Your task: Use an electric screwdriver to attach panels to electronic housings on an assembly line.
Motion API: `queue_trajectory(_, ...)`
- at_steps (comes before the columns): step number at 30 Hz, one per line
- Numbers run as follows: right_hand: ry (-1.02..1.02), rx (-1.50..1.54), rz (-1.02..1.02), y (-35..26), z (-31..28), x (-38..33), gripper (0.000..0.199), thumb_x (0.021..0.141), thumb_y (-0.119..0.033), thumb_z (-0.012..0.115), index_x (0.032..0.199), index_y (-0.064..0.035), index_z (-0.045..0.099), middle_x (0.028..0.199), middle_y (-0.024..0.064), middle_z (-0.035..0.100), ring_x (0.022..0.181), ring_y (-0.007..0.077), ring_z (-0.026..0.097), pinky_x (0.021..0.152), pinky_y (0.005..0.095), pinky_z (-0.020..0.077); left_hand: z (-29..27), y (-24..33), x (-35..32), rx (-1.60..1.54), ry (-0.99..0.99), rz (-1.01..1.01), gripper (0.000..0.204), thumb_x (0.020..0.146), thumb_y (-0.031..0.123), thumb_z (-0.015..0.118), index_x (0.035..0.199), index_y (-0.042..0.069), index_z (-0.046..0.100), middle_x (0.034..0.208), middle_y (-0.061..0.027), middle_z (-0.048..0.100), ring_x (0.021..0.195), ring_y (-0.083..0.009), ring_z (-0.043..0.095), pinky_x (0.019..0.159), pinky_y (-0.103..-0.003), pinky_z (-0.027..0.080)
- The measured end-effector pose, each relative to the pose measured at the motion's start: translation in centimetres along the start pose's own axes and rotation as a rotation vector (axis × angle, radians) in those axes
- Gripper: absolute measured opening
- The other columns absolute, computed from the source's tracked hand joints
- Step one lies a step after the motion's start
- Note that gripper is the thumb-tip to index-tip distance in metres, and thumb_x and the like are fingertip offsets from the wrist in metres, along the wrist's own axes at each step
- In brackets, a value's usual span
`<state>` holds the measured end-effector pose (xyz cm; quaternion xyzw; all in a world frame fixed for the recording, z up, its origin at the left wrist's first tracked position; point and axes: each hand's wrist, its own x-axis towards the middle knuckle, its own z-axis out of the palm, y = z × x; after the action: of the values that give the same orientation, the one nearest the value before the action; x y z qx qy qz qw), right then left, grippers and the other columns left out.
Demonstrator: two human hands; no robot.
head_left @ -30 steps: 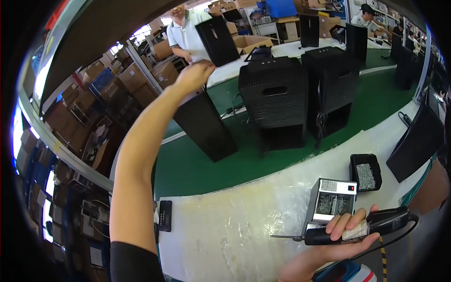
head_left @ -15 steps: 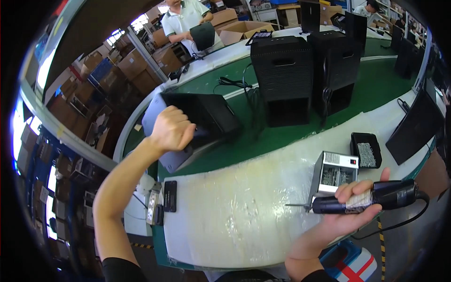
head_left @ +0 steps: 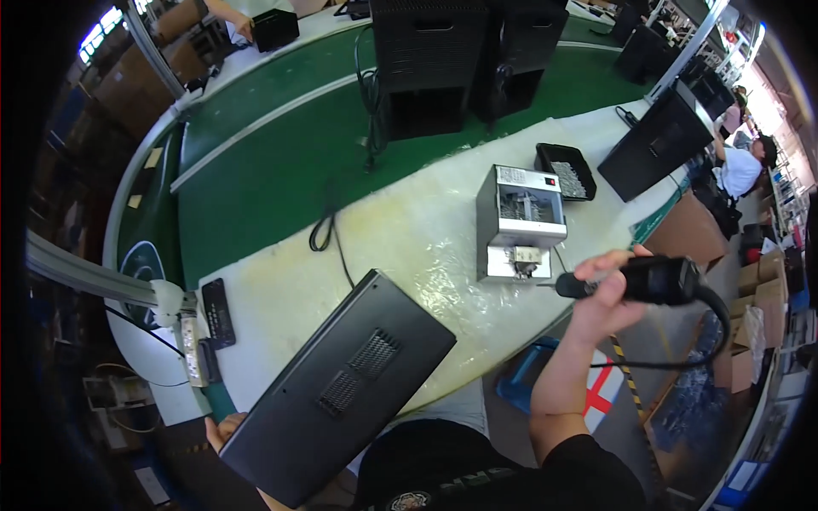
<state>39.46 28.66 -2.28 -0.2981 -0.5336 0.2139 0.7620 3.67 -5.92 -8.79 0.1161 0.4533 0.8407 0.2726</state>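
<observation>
My left hand grips the lower left edge of a black box-shaped cabinet; most of that hand is hidden behind it. The cabinet is tilted over the near edge of the bench, and two mesh vents show on its upward face. A thin black cable trails from its top onto the bench. In my right hand is a black electric screwdriver, fingers closed round its body, its bit pointing left. The bit is close to the front of a metal screw feeder with a clear window and screws inside.
Behind the feeder sits a black tray of screws. Tall black cabinets stand on the green conveyor, and another cabinet is at right. A dark flat device lies at left. Across the line, a person's hand touches a black box.
The cabinet has come off the conveyor to the bench's near edge, and my left hand, a fist earlier, now holds it. The screwdriver has moved to the feeder's front. My view has shifted right.
</observation>
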Motion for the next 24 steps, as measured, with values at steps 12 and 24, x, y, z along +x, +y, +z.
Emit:
queue_trajectory(12, -0.149, -0.061, 0.143, 0.3, 1.3, -2.5, 0.046, 0.09, -0.013, 0.049, 0.126, 0.0084, 0.033, 0.075, 0.0076, 0.055, 0.056, 0.0147, 0.055, 0.055, 0.028, 0.0479, -0.2, 3.9, 5.6, 0.613, -0.063, -0.495, 0.046, 0.095, 0.038, 0.046, 0.069, 0.003, 0.061, 0.069, -0.0066, 0.063, 0.063, -0.0156, 0.058, 0.062, -0.029, 0.046)
queue_trajectory(24, -0.304, 0.331, -0.039, -12.3, 14.6, -2.3, 0.077, 0.09, -0.057, 0.046, 0.133, 0.0049, 0.026, 0.075, 0.007, 0.05, 0.049, 0.015, 0.05, 0.046, 0.0296, 0.0459, 17.7, 0.2, 5.3, 1.421, -1.138, 0.276, 0.074, 0.08, 0.038, 0.068, 0.129, -0.008, 0.039, 0.125, -0.0259, 0.05, 0.111, -0.0384, 0.054, 0.093, -0.04, 0.045)
